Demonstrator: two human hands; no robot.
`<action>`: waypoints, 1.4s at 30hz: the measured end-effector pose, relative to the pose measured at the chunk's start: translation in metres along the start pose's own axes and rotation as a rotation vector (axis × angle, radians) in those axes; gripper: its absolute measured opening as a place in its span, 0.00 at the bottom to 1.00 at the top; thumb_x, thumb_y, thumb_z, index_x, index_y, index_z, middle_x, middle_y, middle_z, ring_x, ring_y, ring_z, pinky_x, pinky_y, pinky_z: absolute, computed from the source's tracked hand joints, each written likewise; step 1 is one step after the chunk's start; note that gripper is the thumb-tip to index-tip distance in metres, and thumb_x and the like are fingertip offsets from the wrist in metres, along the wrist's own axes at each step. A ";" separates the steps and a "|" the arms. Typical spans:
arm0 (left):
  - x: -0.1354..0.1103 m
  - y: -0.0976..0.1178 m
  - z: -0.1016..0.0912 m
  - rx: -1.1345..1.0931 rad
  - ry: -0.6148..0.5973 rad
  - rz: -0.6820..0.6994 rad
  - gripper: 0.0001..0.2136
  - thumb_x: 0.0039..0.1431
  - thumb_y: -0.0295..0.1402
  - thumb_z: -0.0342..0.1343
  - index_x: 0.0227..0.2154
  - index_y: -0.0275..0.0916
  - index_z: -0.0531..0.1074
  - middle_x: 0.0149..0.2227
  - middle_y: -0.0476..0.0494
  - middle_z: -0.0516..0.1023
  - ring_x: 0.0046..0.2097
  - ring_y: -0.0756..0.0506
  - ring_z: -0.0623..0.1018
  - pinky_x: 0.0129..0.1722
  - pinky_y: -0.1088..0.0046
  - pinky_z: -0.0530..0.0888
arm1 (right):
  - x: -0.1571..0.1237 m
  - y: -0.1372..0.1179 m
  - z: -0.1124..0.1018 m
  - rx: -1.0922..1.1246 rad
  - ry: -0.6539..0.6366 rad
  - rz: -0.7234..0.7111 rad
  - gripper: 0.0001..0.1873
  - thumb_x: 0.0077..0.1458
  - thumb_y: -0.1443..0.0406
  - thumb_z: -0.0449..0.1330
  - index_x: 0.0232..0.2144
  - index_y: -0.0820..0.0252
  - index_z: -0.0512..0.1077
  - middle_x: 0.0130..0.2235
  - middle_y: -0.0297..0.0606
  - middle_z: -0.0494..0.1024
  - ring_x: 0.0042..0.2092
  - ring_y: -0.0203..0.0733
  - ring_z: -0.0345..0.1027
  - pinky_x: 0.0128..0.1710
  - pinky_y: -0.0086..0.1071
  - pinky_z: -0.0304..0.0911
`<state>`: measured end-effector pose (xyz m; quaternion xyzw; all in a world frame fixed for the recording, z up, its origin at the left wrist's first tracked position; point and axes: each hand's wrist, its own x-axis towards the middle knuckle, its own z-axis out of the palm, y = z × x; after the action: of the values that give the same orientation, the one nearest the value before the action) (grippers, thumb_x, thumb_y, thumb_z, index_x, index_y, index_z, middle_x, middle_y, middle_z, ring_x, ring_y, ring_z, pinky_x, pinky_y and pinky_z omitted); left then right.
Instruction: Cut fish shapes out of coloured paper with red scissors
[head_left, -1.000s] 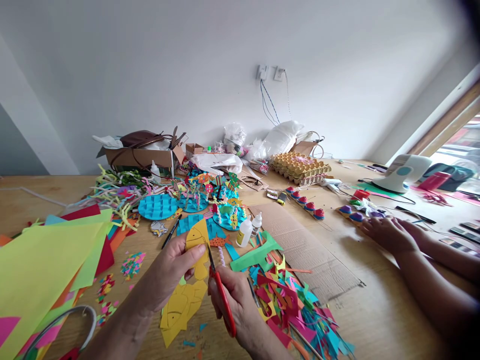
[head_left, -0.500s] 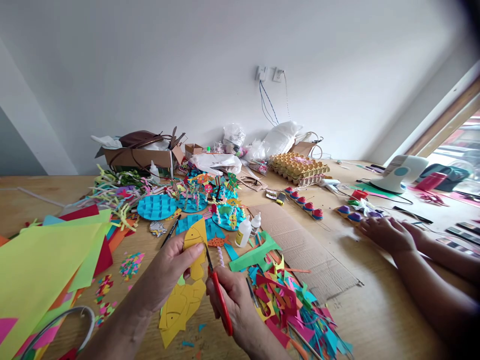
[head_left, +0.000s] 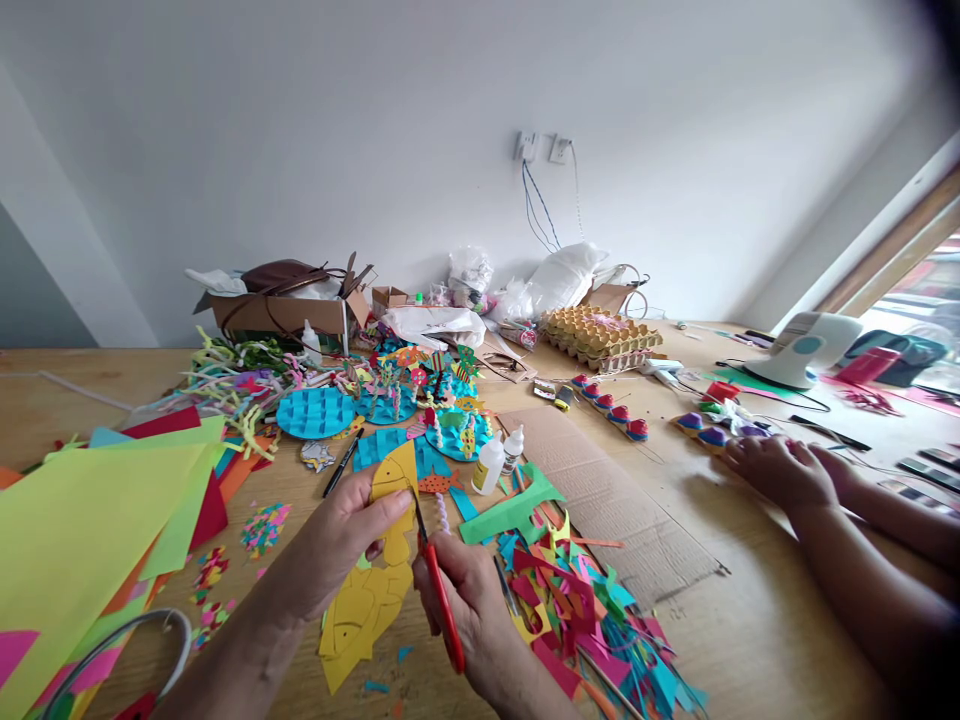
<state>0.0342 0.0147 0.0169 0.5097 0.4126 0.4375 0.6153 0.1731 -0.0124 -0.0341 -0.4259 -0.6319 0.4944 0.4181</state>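
Note:
Between the thumb and fingers of my left hand (head_left: 358, 520) is a yellow paper fish (head_left: 396, 472) with drawn lines. My right hand (head_left: 469, 600) is closed round red-handled scissors (head_left: 444, 605), whose dark blades point up along the right edge of the fish. Below my left hand lies another yellow paper sheet (head_left: 352, 630) with a fish drawn on it. Just beyond the fish are blue corrugated paper pieces (head_left: 375, 447), an orange spotted paper fish (head_left: 439, 483) and a white glue bottle (head_left: 487, 466).
Coloured paper sheets (head_left: 97, 520) pile up at left. Bright paper scraps (head_left: 570, 610) lie right of my right hand, beside a flat cardboard piece (head_left: 592, 480). Another person's hands (head_left: 784, 470) rest near painted egg-carton cups (head_left: 701, 430). Egg trays (head_left: 600, 338) stack at the back.
The view has shifted very slightly. Both my hands, the yellow fish and the scissors keep nearly the same pose, with the blades still at the paper's edge.

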 end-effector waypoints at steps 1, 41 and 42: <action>0.000 -0.001 -0.001 0.004 -0.004 -0.008 0.08 0.48 0.35 0.57 0.29 0.37 0.73 0.18 0.55 0.66 0.19 0.53 0.62 0.19 0.79 0.60 | 0.000 -0.001 0.000 -0.004 0.001 -0.010 0.18 0.55 0.57 0.48 0.17 0.58 0.52 0.18 0.26 0.49 0.21 0.30 0.44 0.19 0.26 0.41; -0.001 0.003 0.004 -0.127 -0.003 0.012 0.13 0.50 0.34 0.56 0.40 0.41 0.73 0.24 0.53 0.75 0.23 0.50 0.72 0.26 0.76 0.69 | 0.001 0.000 -0.002 -0.025 0.005 -0.009 0.17 0.56 0.60 0.48 0.17 0.58 0.54 0.17 0.26 0.54 0.21 0.30 0.48 0.19 0.26 0.43; -0.001 0.004 0.005 -0.135 -0.014 0.009 0.12 0.50 0.34 0.56 0.40 0.41 0.73 0.25 0.52 0.76 0.24 0.50 0.73 0.27 0.75 0.70 | 0.001 -0.001 -0.002 -0.022 0.002 -0.007 0.17 0.56 0.60 0.48 0.17 0.58 0.54 0.17 0.26 0.54 0.21 0.30 0.48 0.19 0.26 0.43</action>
<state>0.0378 0.0130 0.0213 0.4718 0.3758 0.4634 0.6491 0.1745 -0.0111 -0.0329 -0.4287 -0.6384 0.4856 0.4158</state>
